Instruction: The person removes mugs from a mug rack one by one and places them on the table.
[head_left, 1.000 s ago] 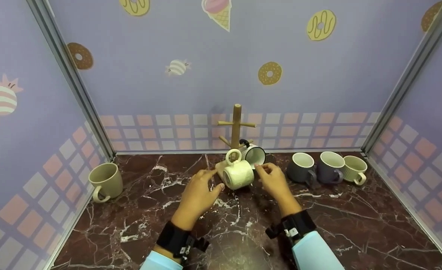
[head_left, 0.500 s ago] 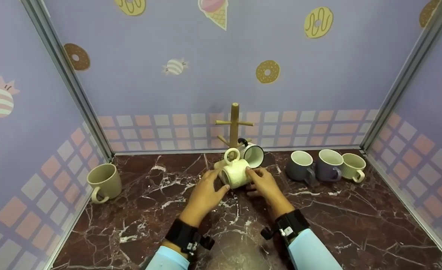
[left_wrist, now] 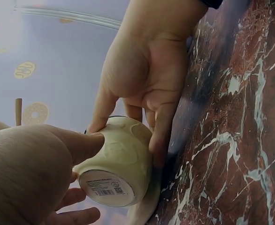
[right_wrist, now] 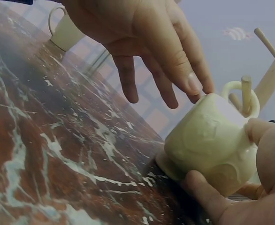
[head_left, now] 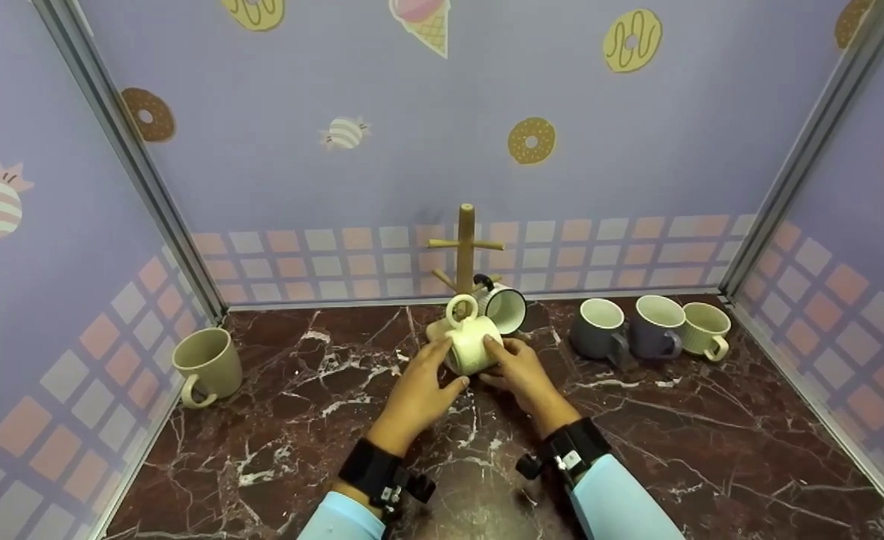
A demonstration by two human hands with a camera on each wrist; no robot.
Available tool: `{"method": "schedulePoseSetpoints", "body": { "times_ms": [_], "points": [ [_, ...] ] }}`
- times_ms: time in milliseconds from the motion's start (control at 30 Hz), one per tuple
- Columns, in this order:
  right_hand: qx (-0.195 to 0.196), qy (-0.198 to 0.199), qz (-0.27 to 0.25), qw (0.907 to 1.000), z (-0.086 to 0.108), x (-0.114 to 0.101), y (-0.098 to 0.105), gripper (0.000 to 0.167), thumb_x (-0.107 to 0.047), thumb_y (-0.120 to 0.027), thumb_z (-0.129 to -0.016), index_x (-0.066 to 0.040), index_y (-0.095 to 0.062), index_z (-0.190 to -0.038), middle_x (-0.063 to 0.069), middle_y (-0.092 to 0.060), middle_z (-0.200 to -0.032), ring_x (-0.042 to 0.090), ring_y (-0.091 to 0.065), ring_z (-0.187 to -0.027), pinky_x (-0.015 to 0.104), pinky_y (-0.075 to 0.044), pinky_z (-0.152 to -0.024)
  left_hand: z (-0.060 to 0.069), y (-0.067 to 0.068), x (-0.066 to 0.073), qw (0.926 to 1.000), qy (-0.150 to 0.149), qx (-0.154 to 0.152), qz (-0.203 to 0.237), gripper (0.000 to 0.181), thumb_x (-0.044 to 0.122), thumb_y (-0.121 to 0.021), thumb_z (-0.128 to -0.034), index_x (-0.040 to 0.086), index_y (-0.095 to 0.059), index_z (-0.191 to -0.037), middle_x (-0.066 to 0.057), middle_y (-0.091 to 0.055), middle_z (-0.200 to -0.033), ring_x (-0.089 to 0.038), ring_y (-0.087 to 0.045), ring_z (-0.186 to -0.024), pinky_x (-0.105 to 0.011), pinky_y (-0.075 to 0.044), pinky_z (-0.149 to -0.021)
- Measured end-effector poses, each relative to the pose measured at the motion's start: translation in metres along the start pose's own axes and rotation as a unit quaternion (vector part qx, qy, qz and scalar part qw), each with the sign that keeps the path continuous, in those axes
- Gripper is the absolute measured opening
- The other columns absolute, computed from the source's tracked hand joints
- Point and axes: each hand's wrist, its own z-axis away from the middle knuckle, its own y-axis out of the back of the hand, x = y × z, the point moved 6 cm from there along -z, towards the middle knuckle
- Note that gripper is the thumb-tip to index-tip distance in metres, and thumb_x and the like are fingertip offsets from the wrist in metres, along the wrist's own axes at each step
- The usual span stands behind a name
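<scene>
A cream mug (head_left: 475, 346) with a raised pattern lies on its side at the front of a wooden mug tree (head_left: 465, 251). Its ring handle points up, and a peg (right_wrist: 246, 93) pokes through it in the right wrist view. My right hand (head_left: 525, 381) holds the mug on its right, thumb and fingers spread round the body. On the other side, my left hand (head_left: 418, 391) touches the mug near its base with extended fingers. The labelled base (left_wrist: 107, 188) shows in the left wrist view. Behind hangs a white mug with a black rim (head_left: 505, 309).
A beige mug (head_left: 208, 366) stands at the left wall. Toward the right wall stand a dark grey mug (head_left: 597, 330), a purple-grey mug (head_left: 655, 326) and a ribbed light green mug (head_left: 704, 331). Patterned walls enclose the dark marbled tabletop (head_left: 284, 450) on three sides.
My right hand has come left from beside the black-rimmed mug and taken hold of the cream mug. The left hand has moved slightly right, up against its base end.
</scene>
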Motion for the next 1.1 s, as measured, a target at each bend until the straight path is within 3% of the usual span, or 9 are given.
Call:
{"method": "schedulePoseSetpoints", "body": {
  "times_ms": [267, 600, 767, 1000, 1100],
  "points": [
    [0.003, 0.001, -0.025, 0.9997, -0.003, 0.000, 0.000, 0.065, -0.032, -0.069, -0.115, 0.014, -0.049, -0.157, 0.031, -0.066, -0.140, 0.024, -0.078, -0.104, 0.037, -0.072, -0.092, 0.001, 0.002, 0.003, 1.0000, -0.001, 0.001, 0.010, 0.082, 0.032, -0.081, -0.1055, 0.008, -0.043, -0.175, -0.022, -0.039, -0.182, -0.050, -0.044, -0.165, -0.069, -0.037, -0.136],
    [-0.007, -0.005, -0.059, 0.9982, 0.000, -0.011, 0.004, 0.061, -0.029, -0.073, -0.112, 0.013, -0.053, -0.152, 0.017, -0.073, -0.119, 0.019, -0.079, -0.089, 0.038, -0.073, -0.088, 0.003, 0.010, 0.015, 0.9997, -0.005, 0.020, 0.010, 0.079, 0.031, -0.081, -0.1052, 0.006, -0.047, -0.172, -0.020, -0.045, -0.179, -0.046, -0.047, -0.163, -0.066, -0.039, -0.136],
    [-0.039, -0.021, -0.055, 0.9975, -0.001, -0.010, 0.008, 0.064, -0.029, -0.072, -0.111, 0.014, -0.053, -0.154, 0.016, -0.073, -0.116, 0.020, -0.079, -0.086, 0.039, -0.073, -0.088, 0.011, 0.011, 0.026, 0.9998, 0.002, 0.022, 0.002, 0.079, 0.031, -0.081, -0.1050, 0.001, -0.047, -0.170, -0.024, -0.045, -0.178, -0.048, -0.050, -0.161, -0.067, -0.041, -0.135],
    [-0.132, -0.034, -0.037, 0.9900, 0.004, -0.016, 0.009, 0.069, -0.028, -0.067, -0.108, 0.017, -0.046, -0.158, 0.016, -0.074, -0.127, 0.022, -0.081, -0.104, 0.052, -0.067, -0.111, 0.022, 0.012, 0.043, 0.9996, 0.004, 0.026, -0.014, 0.080, 0.031, -0.082, -0.1044, -0.002, -0.047, -0.169, -0.026, -0.047, -0.176, -0.050, -0.052, -0.159, -0.066, -0.043, -0.134],
    [-0.157, -0.032, -0.034, 0.9865, 0.006, -0.021, 0.011, 0.069, -0.027, -0.067, -0.108, 0.016, -0.045, -0.158, 0.013, -0.074, -0.128, 0.022, -0.080, -0.109, 0.054, -0.065, -0.114, 0.025, 0.012, 0.049, 0.9997, 0.004, 0.022, -0.011, 0.080, 0.031, -0.082, -0.1047, -0.003, -0.047, -0.169, -0.026, -0.047, -0.176, -0.049, -0.052, -0.159, -0.066, -0.042, -0.134]
  ]
}}
